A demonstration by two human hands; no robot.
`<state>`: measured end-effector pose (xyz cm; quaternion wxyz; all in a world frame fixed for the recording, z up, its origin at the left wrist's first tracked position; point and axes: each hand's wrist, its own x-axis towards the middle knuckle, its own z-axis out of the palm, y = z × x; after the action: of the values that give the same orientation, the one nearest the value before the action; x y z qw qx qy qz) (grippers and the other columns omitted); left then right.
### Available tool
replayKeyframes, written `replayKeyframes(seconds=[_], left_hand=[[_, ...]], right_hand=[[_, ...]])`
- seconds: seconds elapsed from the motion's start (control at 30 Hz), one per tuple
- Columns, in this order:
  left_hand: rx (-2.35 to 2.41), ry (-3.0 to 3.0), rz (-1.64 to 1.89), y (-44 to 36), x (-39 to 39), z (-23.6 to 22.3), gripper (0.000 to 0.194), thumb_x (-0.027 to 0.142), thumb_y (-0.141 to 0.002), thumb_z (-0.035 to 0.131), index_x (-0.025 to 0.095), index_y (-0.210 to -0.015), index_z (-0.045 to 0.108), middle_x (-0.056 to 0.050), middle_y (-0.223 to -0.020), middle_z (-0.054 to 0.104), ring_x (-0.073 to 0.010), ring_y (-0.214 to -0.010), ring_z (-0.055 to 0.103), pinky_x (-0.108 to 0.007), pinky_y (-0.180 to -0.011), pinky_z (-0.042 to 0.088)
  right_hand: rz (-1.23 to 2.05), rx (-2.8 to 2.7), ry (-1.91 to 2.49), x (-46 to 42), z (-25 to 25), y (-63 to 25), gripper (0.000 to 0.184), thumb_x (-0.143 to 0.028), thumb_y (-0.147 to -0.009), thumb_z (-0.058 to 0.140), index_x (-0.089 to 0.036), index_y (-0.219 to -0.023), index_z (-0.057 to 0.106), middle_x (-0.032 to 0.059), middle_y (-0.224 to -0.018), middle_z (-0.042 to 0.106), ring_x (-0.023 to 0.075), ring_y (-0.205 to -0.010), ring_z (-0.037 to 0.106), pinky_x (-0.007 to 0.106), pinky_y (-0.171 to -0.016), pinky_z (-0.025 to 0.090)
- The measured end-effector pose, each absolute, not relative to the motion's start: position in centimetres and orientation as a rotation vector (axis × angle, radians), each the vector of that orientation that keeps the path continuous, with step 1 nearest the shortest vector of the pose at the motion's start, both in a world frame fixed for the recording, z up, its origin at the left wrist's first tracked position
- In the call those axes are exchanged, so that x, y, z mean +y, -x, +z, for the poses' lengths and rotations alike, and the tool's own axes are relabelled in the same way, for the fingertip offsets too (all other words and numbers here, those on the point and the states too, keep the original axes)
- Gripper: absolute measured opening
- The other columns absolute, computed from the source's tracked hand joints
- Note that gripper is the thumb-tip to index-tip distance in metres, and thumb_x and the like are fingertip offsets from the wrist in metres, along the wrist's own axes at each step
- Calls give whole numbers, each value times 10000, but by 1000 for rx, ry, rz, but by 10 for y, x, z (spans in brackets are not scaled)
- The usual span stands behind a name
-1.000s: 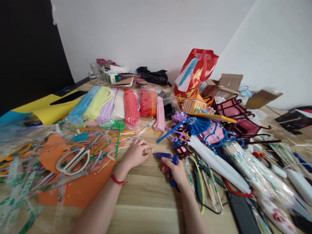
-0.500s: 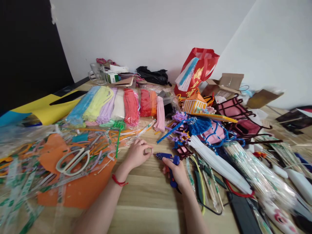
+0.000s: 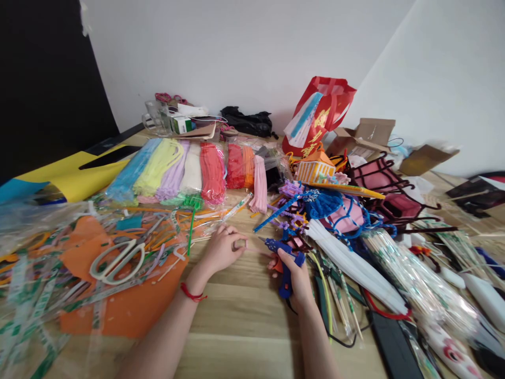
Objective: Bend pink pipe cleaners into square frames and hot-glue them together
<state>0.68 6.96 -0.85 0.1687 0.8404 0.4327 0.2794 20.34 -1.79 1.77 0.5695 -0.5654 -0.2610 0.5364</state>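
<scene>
My left hand [image 3: 225, 247] rests low over the table with thumb and fingers pinched together. Between its fingertips is a small pinkish piece [image 3: 246, 243], too small to name. My right hand [image 3: 295, 276] is wrapped round a blue hot glue gun [image 3: 287, 287], whose metal nozzle points up and left. A short gap separates the nozzle from the left fingertips. Behind the right hand lies a tangle of purple and blue fuzzy pipe cleaner shapes [image 3: 315, 202].
Bagged bundles of coloured pipe cleaners [image 3: 189, 171] lie at the back. White-handled scissors [image 3: 118, 261] rest among scraps and orange sheet [image 3: 126, 310] at left. To the right are white pipe cleaners [image 3: 355, 266], bagged sticks [image 3: 418, 279] and pliers [image 3: 323, 300]. A red bag [image 3: 319, 118] stands behind.
My right hand has drawn the glue gun to the right, away from the left fingertips, with its nozzle tilted further up. The left hand has stayed nearly still.
</scene>
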Motion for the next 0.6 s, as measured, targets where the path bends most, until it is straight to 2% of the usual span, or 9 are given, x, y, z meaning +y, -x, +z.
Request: replayKeyframes(seconds=[0.17, 0.3, 0.4, 0.47, 0.53, 0.6], left_hand=[[1221, -2396, 800, -7, 69, -9, 219, 220, -775, 622, 264, -982, 678, -32, -919, 576, -219, -956, 501, -378, -881, 404], [1226, -2404, 793, -6, 69, -9, 216, 217, -778, 612, 262, -980, 676, -32, -927, 581, -219, -949, 501, -387, -886, 401], [1220, -2407, 796, -6, 69, -8, 219, 214, -775, 610, 261, -978, 677, -30, -916, 581, -219, -951, 500, -387, -893, 399], [1222, -2407, 792, -5, 69, -7, 217, 215, -773, 611, 262, -973, 679, -30, -912, 582, -220, -951, 497, -382, -888, 402], [1222, -2412, 786, -5, 69, -7, 215, 222, -768, 618, 263, -970, 680, -30, -907, 583, -221, -948, 494, -379, -882, 404], [1219, -2417, 795, -5, 70, -8, 214, 225, -766, 621, 264, -968, 680, -30, -909, 585, -221, -950, 492, -380, -888, 399]], right_hand=[[1348, -508, 1240, -17, 21, -204, 376, -482, -735, 683, -115, -817, 669, 71, -670, 683, 172, -610, 658, 225, -458, 523], [1452, -440, 1173, -17, 20, -205, 441, -552, -744, 642, -126, -858, 654, 54, -648, 677, 146, -507, 636, 194, -377, 474], [1449, -439, 1131, -17, 22, -205, 507, -643, -762, 557, -161, -897, 638, 29, -657, 675, 84, -364, 533, 165, -300, 369], [1456, -448, 1056, -18, 25, -205, 534, -683, -765, 510, -170, -846, 636, 13, -669, 665, 31, -301, 416, 155, -286, 305], [1510, -463, 929, -20, 30, -206, 505, -661, -778, 518, -169, -790, 635, 3, -703, 656, 4, -312, 345, 153, -312, 296], [1567, -485, 815, -21, 36, -207, 381, -555, -799, 577, -179, -798, 640, -2, -753, 652, 8, -355, 346, 161, -361, 334]])
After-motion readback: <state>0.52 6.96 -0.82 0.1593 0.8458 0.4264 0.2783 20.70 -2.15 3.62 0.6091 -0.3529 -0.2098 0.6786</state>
